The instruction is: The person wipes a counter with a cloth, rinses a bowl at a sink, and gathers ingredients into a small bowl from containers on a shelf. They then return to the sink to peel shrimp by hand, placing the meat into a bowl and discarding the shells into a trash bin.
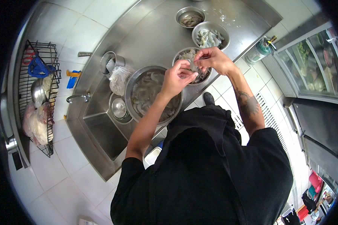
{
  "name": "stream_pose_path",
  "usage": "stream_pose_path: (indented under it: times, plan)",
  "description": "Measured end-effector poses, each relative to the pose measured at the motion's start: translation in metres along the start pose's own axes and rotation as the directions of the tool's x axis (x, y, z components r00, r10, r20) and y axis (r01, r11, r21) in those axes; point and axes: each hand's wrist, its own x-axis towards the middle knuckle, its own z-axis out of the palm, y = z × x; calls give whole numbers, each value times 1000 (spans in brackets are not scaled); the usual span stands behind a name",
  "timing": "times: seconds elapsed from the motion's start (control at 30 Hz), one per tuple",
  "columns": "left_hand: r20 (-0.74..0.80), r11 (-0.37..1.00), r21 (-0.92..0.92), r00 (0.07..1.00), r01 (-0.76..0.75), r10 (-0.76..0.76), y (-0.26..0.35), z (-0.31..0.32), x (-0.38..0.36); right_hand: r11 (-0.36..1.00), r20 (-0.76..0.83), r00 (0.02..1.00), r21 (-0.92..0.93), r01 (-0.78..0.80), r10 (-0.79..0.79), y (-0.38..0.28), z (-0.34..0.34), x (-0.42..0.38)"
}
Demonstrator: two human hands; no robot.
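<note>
Over a metal bowl of shrimp scraps (181, 56), both my hands are raised close together. A greyish, translucent shrimp (192, 67) is between them, partly covered by fingers. My left hand (176, 78) is closed, gripping it with thumb and fingers. My right hand (214, 60) pinches at its other side; the exact hold is too small to make out. Below my left forearm sits a large metal basin (128, 92) with whole shrimp (148, 93) in water. Beyond my right hand, another bowl (227, 41) holds pale peeled shrimp (210, 38).
At the counter's far end a small bowl (177, 18) holds dark contents in liquid. A plastic bag (120, 80), a metal pot (118, 60) and a strainer (119, 108) stand beside the basin, near the sink (105, 131). A glass-door fridge (315, 63) is at right.
</note>
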Motion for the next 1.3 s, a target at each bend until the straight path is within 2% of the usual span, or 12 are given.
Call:
stream_pose_path:
  times: [0.13,0.2,0.33,0.6,0.77,0.87,0.93,0.97,1.07,1.17,1.23,1.3]
  plan:
    - [-107,999,-17,993,-50,48,-12,11,-5,998,-128,991,51,38,-31,10,20,-3]
    - [-132,985,-163,991,-57,36,-13,15,-7,999,-135,990,21,47,-44,9,22,-5]
    - [-125,981,-178,990,-84,62,-16,11,-10,999,-115,993,-18,36,-37,7,25,-10]
    - [-252,981,127,952,-149,177,-10,2,-11,998,-108,994,64,-6,12,14,32,-17]
    - [-333,994,31,937,-104,109,-15,-17,1,997,-21,997,39,-70,71,16,17,-22]
    - [-288,999,45,957,-31,42,-19,-28,12,946,-64,997,-324,26,-50,23,5,-18]
    - [-35,974,225,999,-15,23,-30,-31,22,890,-96,994,-457,10,-60,25,-2,-14]
    - [-37,974,224,999,-17,26,-32,-31,26,813,-123,989,-582,-10,-76,25,-7,-11]
    - [112,898,438,994,-43,-7,-36,-33,34,789,-216,960,-614,6,-176,24,-28,7]
    - [19,842,512,977,171,-210,-38,-66,30,805,-435,844,-594,-6,-315,37,-68,35]
    - [-100,859,430,960,277,-260,-44,-99,15,475,-474,715,-851,-224,-513,47,-93,40]
    - [-283,912,213,916,350,-285,-58,-138,-10,579,-536,713,-784,-223,-452,43,-88,31]
